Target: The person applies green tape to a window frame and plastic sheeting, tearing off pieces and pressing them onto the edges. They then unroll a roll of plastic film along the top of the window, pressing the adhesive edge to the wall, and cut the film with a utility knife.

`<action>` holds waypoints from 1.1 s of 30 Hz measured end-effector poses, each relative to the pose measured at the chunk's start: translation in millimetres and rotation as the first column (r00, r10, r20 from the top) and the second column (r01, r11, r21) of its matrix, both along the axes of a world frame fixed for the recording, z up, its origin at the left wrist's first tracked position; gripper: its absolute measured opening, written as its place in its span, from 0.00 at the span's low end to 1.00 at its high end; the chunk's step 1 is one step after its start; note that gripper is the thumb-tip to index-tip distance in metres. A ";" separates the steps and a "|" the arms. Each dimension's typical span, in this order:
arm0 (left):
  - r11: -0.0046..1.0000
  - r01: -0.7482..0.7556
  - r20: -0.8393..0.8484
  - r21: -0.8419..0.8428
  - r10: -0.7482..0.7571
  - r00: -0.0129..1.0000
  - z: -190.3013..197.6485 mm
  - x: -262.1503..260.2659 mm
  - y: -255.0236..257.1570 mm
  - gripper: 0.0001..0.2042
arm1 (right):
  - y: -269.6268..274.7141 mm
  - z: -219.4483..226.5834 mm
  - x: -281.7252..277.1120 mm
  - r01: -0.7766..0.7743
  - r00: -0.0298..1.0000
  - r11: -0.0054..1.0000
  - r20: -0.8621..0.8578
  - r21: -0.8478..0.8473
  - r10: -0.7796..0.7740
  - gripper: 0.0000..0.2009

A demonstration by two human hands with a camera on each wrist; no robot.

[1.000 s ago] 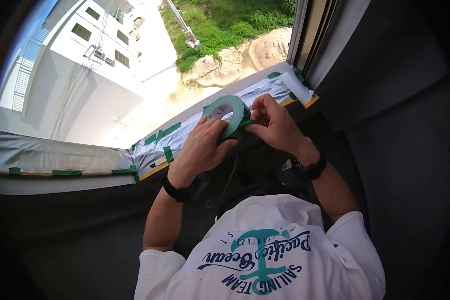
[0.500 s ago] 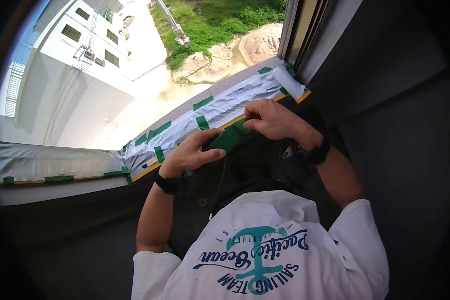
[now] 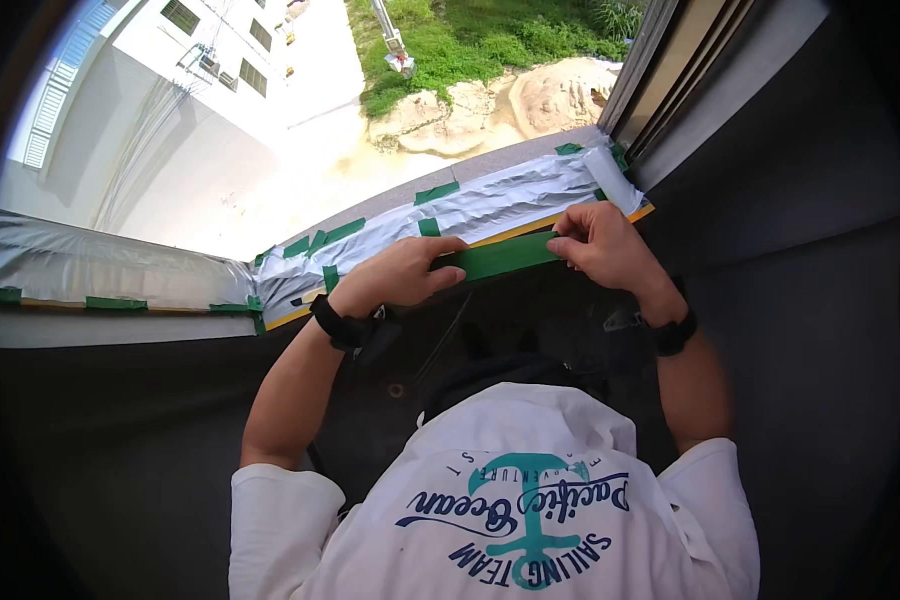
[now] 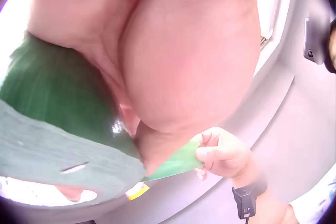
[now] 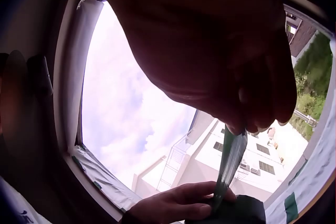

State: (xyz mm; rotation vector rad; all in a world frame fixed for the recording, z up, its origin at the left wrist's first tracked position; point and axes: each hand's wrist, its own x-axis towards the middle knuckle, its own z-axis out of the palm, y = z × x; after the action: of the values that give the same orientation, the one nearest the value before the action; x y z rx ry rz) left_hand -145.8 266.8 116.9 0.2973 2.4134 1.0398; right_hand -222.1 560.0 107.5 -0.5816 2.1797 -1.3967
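Note:
A strip of green tape stretches between the two hands, in front of the window sill. My left hand grips the tape roll, which the head view hides beneath that hand; the left wrist view shows its green outer face and pale side. At the strip's free end, my right hand pinches the tape between thumb and fingers. Seen from the right wrist, the strip runs down from those fingertips to the roll at the left hand.
Pale plastic sheeting covers the sill, with pieces of green tape along it. A yellow-orange strip borders its near edge. The window frame rises at right, and dark fabric hangs beside it. Outside are a white building and grass.
The roll has turned from showing its ring face to lying hidden under the left hand. My right hand has moved right, drawing out a longer strip of tape.

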 end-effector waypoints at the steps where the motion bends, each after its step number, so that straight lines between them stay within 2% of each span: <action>1: 0.996 -0.049 0.046 -0.077 0.053 0.998 8.3 -2.4 0.7 0.20 | 0.1 -2.3 1.6 -0.008 1.000 1.000 0.000 -0.003 0.008 0.06; 2: 0.994 -0.108 0.090 0.002 0.107 0.990 15.8 -4.1 0.1 0.19 | 0.9 -3.8 2.0 0.048 0.994 0.998 0.097 -0.035 -0.044 0.06; 3: 0.994 -0.112 0.086 -0.001 0.112 0.990 20.1 -6.3 0.2 0.19 | 0.6 -4.9 2.4 0.108 0.977 0.992 0.193 -0.063 -0.094 0.07; 5: 0.975 -0.094 -0.079 -0.204 0.079 0.994 24.7 -7.5 3.6 0.17 | -2.0 -8.1 13.6 0.115 0.984 0.987 0.147 -0.116 -0.098 0.07; 6: 0.972 -0.107 -0.081 -0.207 0.092 0.992 21.7 -7.8 2.9 0.17 | -3.8 -9.1 17.0 0.119 0.990 0.979 0.101 -0.164 -0.103 0.07; 8: 0.932 -0.055 -0.184 -0.359 -0.013 0.983 15.8 -10.0 0.1 0.16 | -5.6 -11.1 15.8 0.107 0.994 0.984 0.030 -0.139 -0.104 0.07; 9: 0.928 -0.067 -0.187 -0.367 -0.002 0.982 17.8 -12.2 -0.9 0.16 | -5.8 -11.3 14.9 0.115 0.992 0.987 -0.041 -0.112 -0.121 0.06; 10: 0.905 -0.056 -0.141 -0.422 -0.004 0.990 21.1 -15.0 -2.3 0.15 | -4.5 -8.5 15.8 0.111 0.994 0.985 0.027 -0.130 -0.108 0.06; 11: 0.879 -0.046 -0.099 -0.475 -0.001 0.995 26.2 -17.6 -5.4 0.14 | -4.5 -6.8 13.6 0.091 0.996 0.986 0.016 -0.140 -0.090 0.06; 12: 0.935 0.001 -0.107 -0.353 -0.041 0.993 30.6 -18.0 -11.6 0.14 | -3.8 -6.0 11.5 0.115 0.991 0.980 0.080 -0.162 -0.103 0.05; 13: 0.934 -0.007 -0.107 -0.358 -0.033 0.994 33.1 -16.6 -16.7 0.14 | -1.2 -6.7 11.4 0.146 0.981 0.973 0.153 -0.177 -0.119 0.05; 14: 0.979 -0.045 -0.061 -0.199 0.033 0.998 42.1 -17.5 -16.8 0.14 | -0.1 -12.6 6.7 0.171 0.961 0.951 0.256 -0.256 -0.104 0.04; 15: 0.996 -0.082 -0.008 -0.038 0.081 0.997 51.4 -21.6 -13.6 0.14 | -1.0 -17.9 3.3 0.180 0.961 0.947 0.252 -0.265 -0.113 0.04; 16: 0.986 -0.106 -0.006 -0.132 0.107 0.994 61.3 -23.0 -8.3 0.13 | -0.4 -22.8 1.3 0.191 0.954 0.937 0.281 -0.292 -0.107 0.05; 17: 0.987 -0.089 -0.011 -0.136 0.089 0.996 77.2 -23.4 0.1 0.13 | 1.6 -27.0 0.2 0.203 0.946 0.926 0.307 -0.318 -0.102 0.05; 19: 0.894 -0.053 -0.163 -0.445 -0.023 0.986 98.6 -26.8 13.3 0.11 | 0.9 -34.1 1.1 0.238 0.932 0.897 0.349 -0.373 -0.103 0.08; 20: 0.847 -0.048 -0.261 -0.530 -0.109 0.959 103.1 -26.5 18.5 0.10 | 0.4 -36.9 2.8 0.260 0.914 0.870 0.398 -0.418 -0.081 0.11; 21: 0.846 -0.036 -0.263 -0.532 -0.125 0.957 109.2 -28.9 24.4 0.10 | -0.3 -39.2 4.8 0.273 0.913 0.865 0.396 -0.421 -0.095 0.11; 23: 0.768 -0.069 -0.271 -0.637 -0.140 0.952 125.2 -34.8 35.0 0.09 | -2.2 -40.5 5.2 0.297 0.891 0.796 0.453 -0.527 -0.032 0.22; 24: 0.759 -0.102 -0.334 -0.643 -0.158 0.929 129.4 -35.6 36.6 0.08 | 0.1 -38.1 4.8 0.302 0.903 0.828 0.419 -0.472 -0.091 0.32; 25: 0.751 -0.093 -0.335 -0.653 -0.177 0.926 135.3 -38.3 36.2 0.08 | 3.6 -38.2 4.3 0.313 0.903 0.817 0.417 -0.484 -0.099 0.32; 27: 0.656 -0.141 -0.439 -0.741 -0.315 0.841 152.3 -45.3 38.7 0.07 | 9.5 -33.8 0.5 0.426 0.824 0.806 0.543 -0.410 -0.160 0.36; 29: 0.617 -0.128 -0.414 -0.776 -0.345 0.842 171.4 -52.8 49.5 0.07 | 8.0 -25.7 -2.3 0.420 0.839 0.820 0.512 -0.388 -0.187 0.32; 30: 0.587 -0.086 -0.354 -0.805 -0.361 0.863 180.6 -55.5 56.9 0.06 | 2.7 -17.3 -5.9 0.342 0.930 0.793 0.304 -0.504 -0.208 0.30; 31: 0.555 -0.040 -0.293 -0.831 -0.375 0.880 185.4 -57.8 63.6 0.06 | -1.4 -7.6 -7.6 0.245 0.966 0.767 0.082 -0.593 -0.245 0.28; 32: 0.554 -0.017 -0.286 -0.832 -0.402 0.870 185.7 -59.9 66.9 0.06 | -2.4 20.2 -3.8 0.202 0.961 0.815 -0.052 -0.543 -0.273 0.25; 33: 0.542 -0.004 -0.277 -0.841 -0.423 0.863 188.0 -61.0 72.5 0.06 | -8.3 34.3 -3.5 0.123 0.926 0.819 -0.233 -0.560 -0.298 0.26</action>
State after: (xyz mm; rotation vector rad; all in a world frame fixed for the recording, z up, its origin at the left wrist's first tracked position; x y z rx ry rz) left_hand -206.8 339.3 304.9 0.5204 2.8612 -0.4188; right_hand -225.6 551.7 141.9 -0.8203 2.1215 -2.2087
